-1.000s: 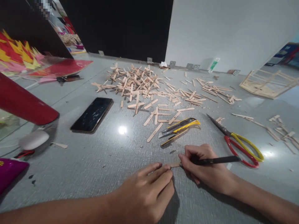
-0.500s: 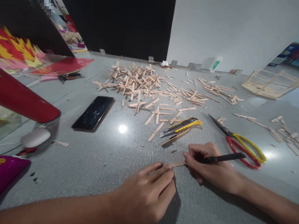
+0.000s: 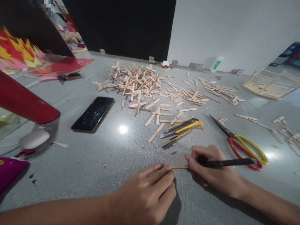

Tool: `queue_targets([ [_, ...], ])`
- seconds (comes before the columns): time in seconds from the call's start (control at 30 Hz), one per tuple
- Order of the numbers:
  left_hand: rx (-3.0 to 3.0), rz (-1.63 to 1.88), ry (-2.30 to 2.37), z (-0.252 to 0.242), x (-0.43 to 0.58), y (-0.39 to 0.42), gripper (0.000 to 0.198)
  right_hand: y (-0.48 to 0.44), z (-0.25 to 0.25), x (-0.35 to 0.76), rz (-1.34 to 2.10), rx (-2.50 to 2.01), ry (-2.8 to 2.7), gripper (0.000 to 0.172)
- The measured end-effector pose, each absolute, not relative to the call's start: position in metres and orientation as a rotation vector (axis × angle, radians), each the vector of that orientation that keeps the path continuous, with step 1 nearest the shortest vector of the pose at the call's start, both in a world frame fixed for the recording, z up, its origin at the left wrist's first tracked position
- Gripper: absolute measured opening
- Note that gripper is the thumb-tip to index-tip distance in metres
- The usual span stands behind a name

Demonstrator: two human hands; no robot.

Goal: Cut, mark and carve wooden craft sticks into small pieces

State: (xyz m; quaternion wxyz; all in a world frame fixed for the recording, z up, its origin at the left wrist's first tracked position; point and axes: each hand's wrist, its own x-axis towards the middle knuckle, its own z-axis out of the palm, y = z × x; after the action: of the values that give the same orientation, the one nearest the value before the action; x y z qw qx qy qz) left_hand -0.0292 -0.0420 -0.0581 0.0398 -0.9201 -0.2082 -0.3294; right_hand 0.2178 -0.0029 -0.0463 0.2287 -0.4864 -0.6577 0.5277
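Head view, lower centre: a flat, pale wooden craft stick (image 3: 179,166) lies on the grey, streaky-textured work surface (image 3: 105,178), spanning the gap between the two hands. The left hand (image 3: 152,190) has its fingers stretched out and close together, fingertips on the stick's left end; this looks like a way of steadying it against sliding. Its thumb is hidden, so whether it also pinches the wood I cannot tell. At the stick's right end, the right hand (image 3: 211,165) is closed narrowly around a slim black pen-like tool (image 3: 232,162), held as in writing, probably for fine control of the tip. That tip is covered by the fingers, so its exact contact is unclear.

Just above the right hand lies a yellow-and-black plastic box cutter (image 3: 187,125), and right of it a pair of scissors with red and yellow handles (image 3: 246,148), both seemingly set within easy reach. A heaped pile of pale wooden sticks (image 3: 138,81) sits at upper centre, apart from the hands, perhaps to leave working room.
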Motion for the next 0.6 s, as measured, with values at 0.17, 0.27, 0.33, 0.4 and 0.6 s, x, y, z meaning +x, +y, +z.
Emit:
queue_targets([
  [0.17, -2.815, -0.944, -0.631, -0.0615, -0.0311, -0.0437, 0.029, -0.0056, -0.0494, 0.2214, 1.311, -1.307, -1.987, 0.041],
  [0.27, -2.808, -0.901, -0.658, -0.0635, -0.0321, -0.0439, 0.028, -0.0051, -0.0486, 0.2209, 1.284, -1.276, -2.010, 0.041],
  [0.33, -2.807, -0.904, -0.684, -0.0638, -0.0319, -0.0431, 0.029, -0.0043, -0.0484, 0.2204, 1.296, -1.259, -2.006, 0.042],
  [0.4, -2.817, -0.907, -0.687, -0.0634, -0.0312, -0.0419, 0.029, -0.0033, -0.0488, 0.2204, 1.304, -1.245, -2.004, 0.042],
  [0.6, -2.834, -0.889, -0.652, -0.0600, -0.0294, -0.0414, 0.030, -0.0026, -0.0497, 0.2210, 1.301, -1.255, -2.018, 0.044],
])
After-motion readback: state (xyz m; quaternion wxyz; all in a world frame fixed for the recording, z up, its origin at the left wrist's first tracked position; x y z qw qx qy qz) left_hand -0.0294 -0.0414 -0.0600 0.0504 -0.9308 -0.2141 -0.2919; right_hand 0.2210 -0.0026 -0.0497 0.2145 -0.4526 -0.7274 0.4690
